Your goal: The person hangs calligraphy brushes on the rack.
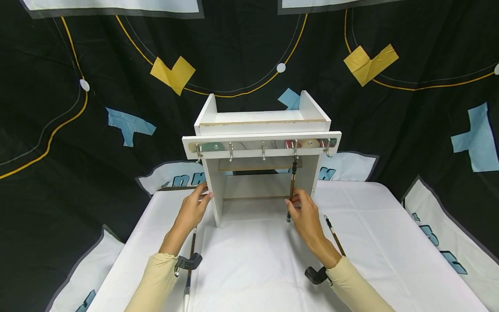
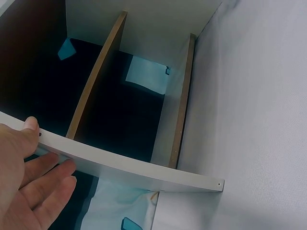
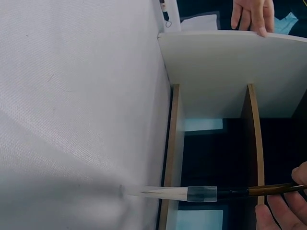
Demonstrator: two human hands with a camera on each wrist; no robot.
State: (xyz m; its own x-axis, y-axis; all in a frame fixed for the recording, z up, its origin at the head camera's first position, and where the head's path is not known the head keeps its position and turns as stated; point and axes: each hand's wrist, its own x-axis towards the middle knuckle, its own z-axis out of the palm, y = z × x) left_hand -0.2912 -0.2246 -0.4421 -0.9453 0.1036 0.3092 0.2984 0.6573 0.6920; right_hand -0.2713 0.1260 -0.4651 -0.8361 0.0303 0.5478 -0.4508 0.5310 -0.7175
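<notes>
"What's the head view telling you?"

"The right hand [image 1: 303,212] pinches a brush [image 1: 293,182] nearly upright, its top at a hook [image 1: 296,149] on the white shelf [image 1: 214,190]. I'd call this the hanging step; whether the loop has caught, I can't tell."

"Next move?"

"Probably seating the loop, then easing off. On the surface [image 1: 241,268], a second brush [image 1: 192,243] runs beneath the left wrist camera [image 1: 189,262]; the right sleeve [image 1: 354,281] hides the end of a third brush [image 1: 335,237]."

"Left wrist?"

"The left hand [image 2: 17,187] has fingers loosely extended, thumb on the shelf's edge, perhaps steadying it."

"Right wrist?"

"Pale bristles cross before the lower board [image 3: 173,124], clear space for release hard to judge."
</notes>
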